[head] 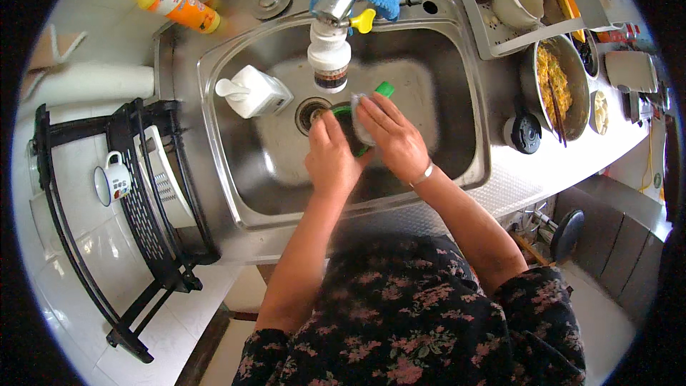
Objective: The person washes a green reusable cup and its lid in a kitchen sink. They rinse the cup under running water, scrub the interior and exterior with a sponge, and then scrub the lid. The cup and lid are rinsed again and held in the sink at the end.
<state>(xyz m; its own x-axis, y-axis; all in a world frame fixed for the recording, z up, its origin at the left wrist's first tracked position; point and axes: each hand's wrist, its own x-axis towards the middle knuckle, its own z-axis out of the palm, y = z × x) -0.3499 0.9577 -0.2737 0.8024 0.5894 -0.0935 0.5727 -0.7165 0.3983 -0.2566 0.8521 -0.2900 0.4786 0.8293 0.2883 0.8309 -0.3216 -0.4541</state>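
Over the stainless steel sink (278,166), both hands are at a green-rimmed strainer or similar round tool (342,109) with a green handle end (385,88). My left hand (333,153) grips its near left side with curled fingers. Pressed flat with extended fingers, my right hand (394,139) holds a pale, crumpled-looking pad or cloth (362,118) against its right side. The hands hide much of the tool, so its exact kind is unclear. The faucet's white filter nozzle (329,56) hangs just beyond the hands.
A white pump bottle (257,92) stands in the sink's left part, beside the drain (311,113). A yellow-orange bottle (174,5) is at the back left. Left is a black dish rack (144,214); right are a bowl of food with chopsticks (581,118) and a grey tray (485,37).
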